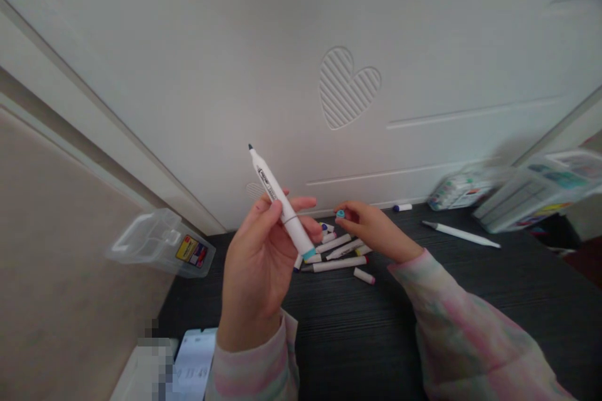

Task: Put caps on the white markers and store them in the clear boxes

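My left hand [256, 276] is raised above the desk, its thumb and fingers closed around a white marker [269, 183]. The marker is uncapped and tilted, with its dark tip pointing up and left and its turquoise end low on the right. To the right, my right hand [380, 229] pinches a small blue cap [340, 214] between thumb and fingertips, apart from the marker. Below and between both hands lies a loose pile of white markers [339, 264] with differently coloured ends. A pink-ended cap [364, 276] rests just in front of the pile.
On the dark desk [357, 338], a clear plastic case [155, 235] stands left and a phone [192, 357] lies front left. At right are a marker [463, 235], a blue-ended cap [403, 207], a clear pack [458, 191] and another case [536, 194]. A white panel [211, 75] rises behind.
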Demonstrator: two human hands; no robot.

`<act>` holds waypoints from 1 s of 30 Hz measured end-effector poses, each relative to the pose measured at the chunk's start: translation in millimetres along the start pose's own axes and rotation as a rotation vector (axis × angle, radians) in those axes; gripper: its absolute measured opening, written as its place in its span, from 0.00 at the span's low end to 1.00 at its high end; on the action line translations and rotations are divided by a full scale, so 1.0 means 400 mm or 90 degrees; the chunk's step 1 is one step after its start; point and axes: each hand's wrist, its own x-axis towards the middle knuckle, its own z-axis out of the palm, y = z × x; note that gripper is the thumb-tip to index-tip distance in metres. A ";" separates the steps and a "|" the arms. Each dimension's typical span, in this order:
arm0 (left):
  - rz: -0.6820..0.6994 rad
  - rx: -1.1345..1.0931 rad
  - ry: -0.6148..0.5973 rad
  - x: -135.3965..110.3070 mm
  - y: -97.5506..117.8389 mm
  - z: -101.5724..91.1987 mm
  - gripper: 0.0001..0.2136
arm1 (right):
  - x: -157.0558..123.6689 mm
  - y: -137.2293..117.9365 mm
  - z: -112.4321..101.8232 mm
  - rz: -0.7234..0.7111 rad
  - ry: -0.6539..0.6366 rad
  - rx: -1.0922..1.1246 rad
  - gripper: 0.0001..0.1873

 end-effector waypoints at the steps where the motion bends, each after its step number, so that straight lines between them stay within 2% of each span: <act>1: -0.018 -0.022 -0.001 0.000 0.000 0.004 0.07 | -0.006 -0.014 -0.010 -0.014 0.008 0.011 0.08; 4: -0.056 -0.089 -0.008 0.002 -0.002 0.009 0.10 | -0.036 -0.062 -0.046 -0.078 0.061 0.052 0.08; 6: -0.081 -0.144 -0.022 0.004 -0.008 0.009 0.11 | -0.065 -0.094 -0.069 -0.145 0.154 0.102 0.07; 9: -0.126 -0.227 -0.051 0.008 -0.024 0.012 0.09 | -0.112 -0.135 -0.094 -0.179 0.215 0.162 0.07; 13: -0.176 -0.254 -0.030 0.006 -0.050 0.032 0.07 | -0.149 -0.170 -0.105 -0.250 0.219 0.212 0.08; 18: -0.200 -0.208 0.033 0.001 -0.069 0.059 0.07 | -0.152 -0.179 -0.102 -0.316 0.233 0.220 0.10; 30: -0.193 -0.226 0.013 -0.005 -0.083 0.071 0.11 | -0.151 -0.181 -0.107 -0.349 0.245 0.260 0.12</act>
